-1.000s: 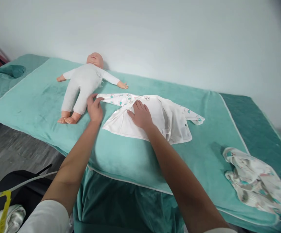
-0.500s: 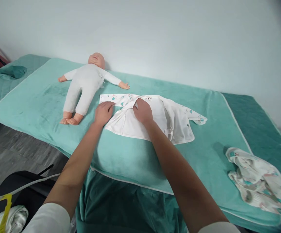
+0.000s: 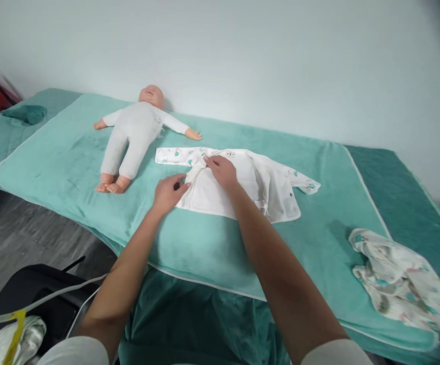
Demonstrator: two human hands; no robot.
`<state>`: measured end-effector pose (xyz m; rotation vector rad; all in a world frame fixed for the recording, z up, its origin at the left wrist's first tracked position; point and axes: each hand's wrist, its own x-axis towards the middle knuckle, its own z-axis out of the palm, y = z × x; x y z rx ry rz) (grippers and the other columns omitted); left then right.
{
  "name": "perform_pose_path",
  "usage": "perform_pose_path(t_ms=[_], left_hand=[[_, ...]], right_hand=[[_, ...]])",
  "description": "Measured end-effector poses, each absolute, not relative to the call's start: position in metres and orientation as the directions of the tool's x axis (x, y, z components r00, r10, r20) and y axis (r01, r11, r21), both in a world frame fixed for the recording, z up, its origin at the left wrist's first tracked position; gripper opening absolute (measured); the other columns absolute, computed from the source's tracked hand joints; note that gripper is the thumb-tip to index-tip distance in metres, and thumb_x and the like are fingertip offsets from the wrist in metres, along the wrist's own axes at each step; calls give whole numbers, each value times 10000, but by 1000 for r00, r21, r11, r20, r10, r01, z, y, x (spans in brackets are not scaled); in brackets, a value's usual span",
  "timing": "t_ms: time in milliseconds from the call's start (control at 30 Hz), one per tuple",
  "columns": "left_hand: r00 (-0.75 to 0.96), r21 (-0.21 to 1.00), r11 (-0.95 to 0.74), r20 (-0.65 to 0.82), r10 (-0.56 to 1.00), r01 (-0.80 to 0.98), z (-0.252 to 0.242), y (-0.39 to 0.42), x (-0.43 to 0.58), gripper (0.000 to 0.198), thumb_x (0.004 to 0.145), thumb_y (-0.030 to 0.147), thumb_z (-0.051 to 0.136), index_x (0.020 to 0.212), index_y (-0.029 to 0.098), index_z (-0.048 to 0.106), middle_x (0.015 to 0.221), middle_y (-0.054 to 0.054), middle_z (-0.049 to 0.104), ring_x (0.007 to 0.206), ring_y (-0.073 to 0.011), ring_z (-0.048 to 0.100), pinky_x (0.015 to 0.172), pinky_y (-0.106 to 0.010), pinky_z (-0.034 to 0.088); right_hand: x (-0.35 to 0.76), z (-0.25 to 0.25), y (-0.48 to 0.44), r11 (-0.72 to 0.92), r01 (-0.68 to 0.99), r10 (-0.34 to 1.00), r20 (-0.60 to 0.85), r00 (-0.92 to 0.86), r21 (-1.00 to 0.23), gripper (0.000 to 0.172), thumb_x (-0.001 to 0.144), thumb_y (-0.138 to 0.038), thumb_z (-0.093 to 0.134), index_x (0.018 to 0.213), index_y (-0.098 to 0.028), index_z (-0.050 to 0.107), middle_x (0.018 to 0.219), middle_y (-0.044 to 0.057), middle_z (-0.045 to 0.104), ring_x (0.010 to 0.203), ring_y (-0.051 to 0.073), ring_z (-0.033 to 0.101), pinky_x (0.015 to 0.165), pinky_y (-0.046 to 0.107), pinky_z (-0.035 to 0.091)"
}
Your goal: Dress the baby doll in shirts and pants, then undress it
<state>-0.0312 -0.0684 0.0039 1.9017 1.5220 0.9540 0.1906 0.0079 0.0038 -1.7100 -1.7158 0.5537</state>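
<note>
Left hand [image 3: 170,192] has moved off the printed near sleeve [image 3: 172,155] since the prev. frames, now down at the white shirt's [image 3: 246,177] side edge, just right of the doll's [image 3: 138,124] lower legs, a bit apart from them. Right hand [image 3: 223,171] has shifted slightly too: fingers were tucked under the front edge ½ sec ago, now thumb + index meet at its upper part, farther right of doll than L hand. Near sleeve's left uncovered, lying straight, cuff end closest to doll's legs. Shirt's bottom corner on doll's side, visible b/4, is now hidden or turned in by L hand. So work seems to have gone from sleeve to front edge, w/ that edge drawn up btwn both hands.

Shirt itself: spread on green mat [image 3: 204,243], right of doll, not touching it; both hands on its doll-side half. Far sleeve [image 3: 306,183] angles away from doll, out of reach of either hand's grip. Hands' state: R looks pinched on cloth; L looks pinched on side edge too, though fingertips partly hide the fold. Crumpled printed garment [image 3: 406,284] well right of doll, untouched.
</note>
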Motion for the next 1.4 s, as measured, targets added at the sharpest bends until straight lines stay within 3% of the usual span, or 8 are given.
perform_pose_path(t_ms=[133,333,467,600,767,1000,1233,1400], left_hand=[[155,846,-264,216,964,462,6,-82,-20,298,934,380,656,1184,245,746,920,-10,748,826,-181,668,863,-343,511],[55,772,-288,313,948,566,-2,-90,-6,333,926,343,685,1238,226,697,1232,-108,718,1123,-273,675,1011,-432,495],[65,706,-254,283,957,661,-4,-89,-3,359,901,326,721,1248,234,699,1040,-70,752,1001,-272,675,981,-448,487],[-32,820,-207,264,964,534,-7,-88,-7,265,926,282,650,1178,223,706,838,-15,689,787,-193,632,846,-363,508],[-235,883,-179,303,924,433,-12,-90,-9,217,957,321,597,1110,201,691,905,-36,679,838,-173,633,807,-309,507],[-33,724,-225,324,946,652,-8,-90,-6,233,879,273,669,1103,232,720,783,5,645,731,-175,588,776,-322,461],[-137,806,-213,339,931,552,-15,-88,-10,220,907,315,626,1079,211,713,763,2,642,712,-170,588,724,-300,464],[-133,815,-197,316,939,544,-13,-90,-8,234,957,376,586,1044,210,727,841,-34,734,768,-188,651,733,-308,482]], right_hand=[[182,11,19,-151,664,976,-6,216,-732,359,885,-503,620,645,-237,602,739,3,675,763,201,597,732,319,418],[184,8,25,-118,560,958,53,280,-820,309,895,-459,530,683,-235,538,770,-4,673,747,181,583,723,309,445],[184,4,30,-9,486,965,119,232,-874,339,960,-478,449,804,-228,616,868,13,723,851,182,655,814,300,521],[183,0,32,139,470,979,191,65,-871,398,1003,-385,384,1100,-205,726,1160,43,786,1055,177,719,979,306,550],[180,1,28,219,637,971,227,-71,-739,391,998,-299,460,1253,-233,749,1350,35,747,1263,223,668,1138,383,490],[178,7,5,345,702,938,261,-229,-623,438,1014,-252,519,1425,-173,647,1560,69,603,1457,244,537,1264,421,378],[206,9,-74,478,722,877,224,-426,-500,495,1026,-418,519,1479,-242,611,1657,77,481,1555,297,440,1311,529,330],[288,29,-83,264,705,959,254,-123,-658,501,995,-510,494,1414,-285,650,1492,73,655,1406,293,604,1177,521,511]])
